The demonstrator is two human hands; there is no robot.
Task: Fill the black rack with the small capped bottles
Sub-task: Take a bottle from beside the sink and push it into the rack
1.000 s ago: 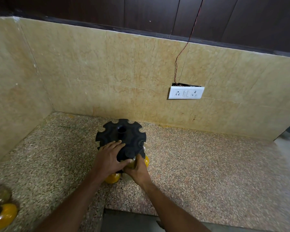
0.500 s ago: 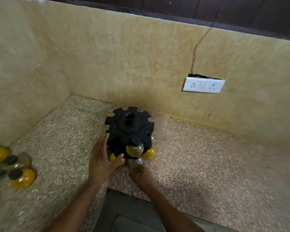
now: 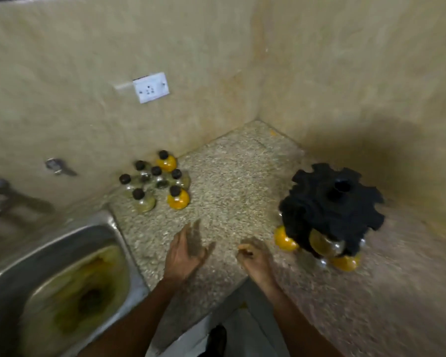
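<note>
Head view: speckled counter in tiled corner, sink left of rack, bottles beyond sink. Left hand spread, empty; right hand loosely curled, empty, near rack.

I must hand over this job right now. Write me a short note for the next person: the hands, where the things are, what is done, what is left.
Left hand: open, fingers spread, holding nothing, above the counter.
Right hand: loosely curled, appears empty; the picture is blurred.
Black rack: stands near the corner, to the right of both hands. Some bottles already sit in its lower tier, such as a yellow bottle.
Loose bottles: a cluster of about seven stands by the wall, beside the sink.
Left to do: carry the loose bottles to the rack; its top tier looks empty.
</note>
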